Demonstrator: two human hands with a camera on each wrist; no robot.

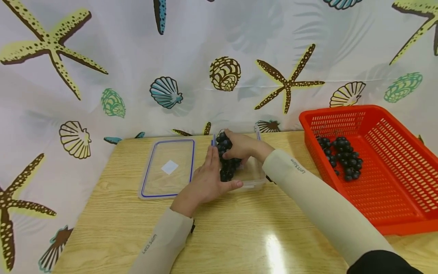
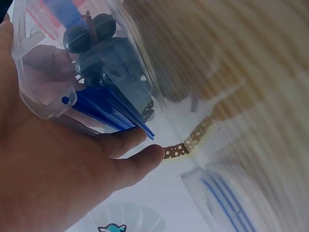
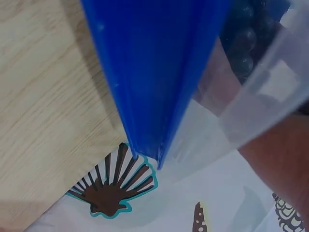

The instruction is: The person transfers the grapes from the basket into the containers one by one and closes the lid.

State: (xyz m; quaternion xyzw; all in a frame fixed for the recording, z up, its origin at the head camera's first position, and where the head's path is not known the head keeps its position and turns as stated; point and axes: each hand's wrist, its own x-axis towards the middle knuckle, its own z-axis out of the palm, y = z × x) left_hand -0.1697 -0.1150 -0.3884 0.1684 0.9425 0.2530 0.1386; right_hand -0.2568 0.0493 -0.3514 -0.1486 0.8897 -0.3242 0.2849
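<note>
A clear plastic container [image 1: 253,184] with blue-edged side flaps stands at the far middle of the table. A bunch of dark grapes [image 1: 227,167] lies along its left side. My right hand [image 1: 242,146] reaches inside from the right and grips the bunch, its thumb and fingers spread around the upper grapes. My left hand [image 1: 207,182] braces the container from outside, fingers straight along the left wall and thumb along the front. In the left wrist view, two fingertips [image 2: 140,159] lie beside a blue flap [image 2: 108,111], with grapes showing through the plastic.
A clear lid [image 1: 167,167] with a blue seal and white label lies flat left of the container. At the right stands a red perforated basket [image 1: 386,201] holding more dark grapes [image 1: 347,158]. A shell-patterned curtain [image 1: 198,49] hangs behind the wooden table [image 1: 232,236].
</note>
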